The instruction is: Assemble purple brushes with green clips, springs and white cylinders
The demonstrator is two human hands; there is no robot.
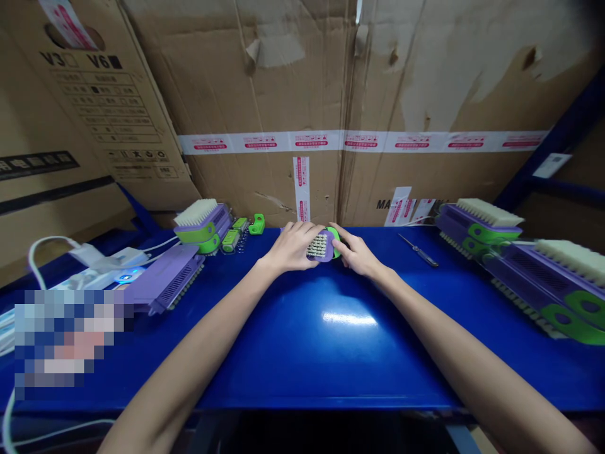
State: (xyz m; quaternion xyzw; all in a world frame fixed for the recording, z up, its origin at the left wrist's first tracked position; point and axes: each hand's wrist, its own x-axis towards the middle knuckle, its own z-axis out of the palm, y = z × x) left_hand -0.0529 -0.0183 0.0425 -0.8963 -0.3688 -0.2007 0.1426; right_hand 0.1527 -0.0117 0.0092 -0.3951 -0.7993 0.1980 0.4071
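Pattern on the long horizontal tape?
The tape is white with repeated red print, best seen in the head view.

A purple brush (327,246) with pale bristles facing up and a green end lies between both hands, above the blue table.

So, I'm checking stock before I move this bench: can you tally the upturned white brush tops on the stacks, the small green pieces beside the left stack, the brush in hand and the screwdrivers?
White brush tops: 3
Small green pieces: 3
Held brush: 1
Screwdriver: 1
Total: 8
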